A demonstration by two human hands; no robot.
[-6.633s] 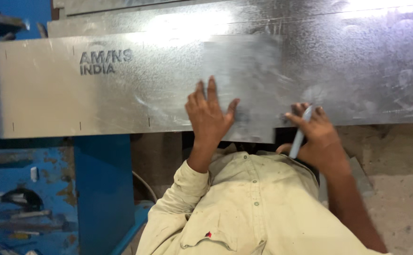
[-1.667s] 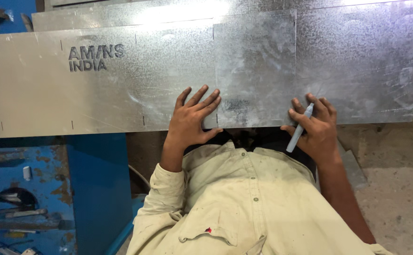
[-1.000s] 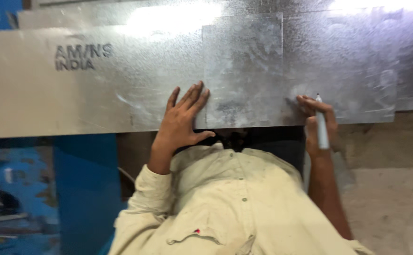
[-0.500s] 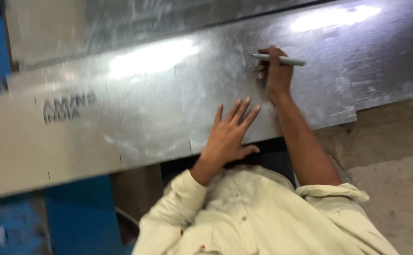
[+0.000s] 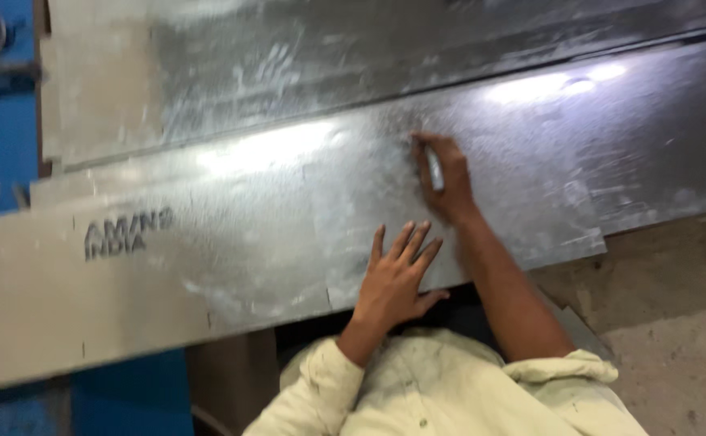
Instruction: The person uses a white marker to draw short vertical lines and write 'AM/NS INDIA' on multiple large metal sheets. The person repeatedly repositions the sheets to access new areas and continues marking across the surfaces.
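A silver marker [image 5: 434,168] is gripped in the right hand [image 5: 443,179], its tip set against the galvanised steel sheet [image 5: 248,234] near the sheet's far edge. The left hand [image 5: 394,280] is laid flat on the near edge, fingers spread, nothing grasped. A second sheet [image 5: 304,56] is seen behind

Dimly lit overall, with light from above thrown back as two white glare patches along the metal sheet [image 5: 304,210], one near its middle and one toward the right end. Blurred by motion throughout, edges of the right hand [image 5: 443,173] and the pale marker [image 5: 434,171] smeared, printed lettering soft. Deep shadow noted under the sheet's near edge and across the upper right corner.
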